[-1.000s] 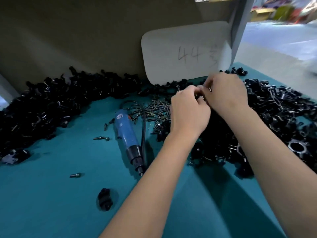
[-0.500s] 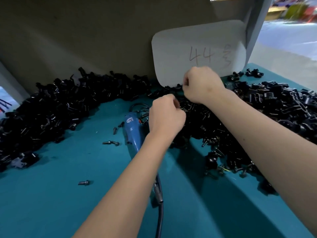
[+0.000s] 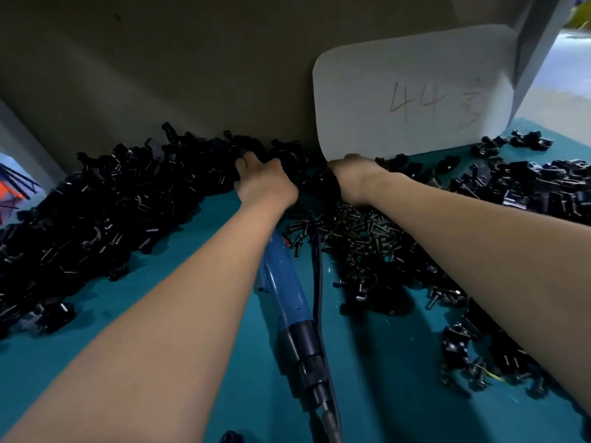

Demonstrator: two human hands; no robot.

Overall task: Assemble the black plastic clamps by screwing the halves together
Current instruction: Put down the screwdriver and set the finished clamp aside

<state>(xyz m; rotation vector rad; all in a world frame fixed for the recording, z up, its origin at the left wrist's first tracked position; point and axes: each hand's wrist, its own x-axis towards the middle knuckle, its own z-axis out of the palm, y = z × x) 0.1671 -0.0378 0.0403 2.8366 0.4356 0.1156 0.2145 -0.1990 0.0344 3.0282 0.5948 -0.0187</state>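
Head view: both hands have reached apart into the clamp pile point(image 3: 134, 199), left hand point(image 3: 263, 182) and right hand point(image 3: 353, 172) grips unclear.

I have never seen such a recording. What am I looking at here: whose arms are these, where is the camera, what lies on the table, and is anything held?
No machine is here: a person wears one camera on the head, looking down at their own bare arms. The left hand and right hand both reach into the black clamp parts heaped along the back of the teal table. Whether either hand holds a piece cannot be seen. Between the arms lies a blue electric screwdriver, untouched, beside a pile of screws. More black parts lie on the right. A white card marked "44" leans on the wall.
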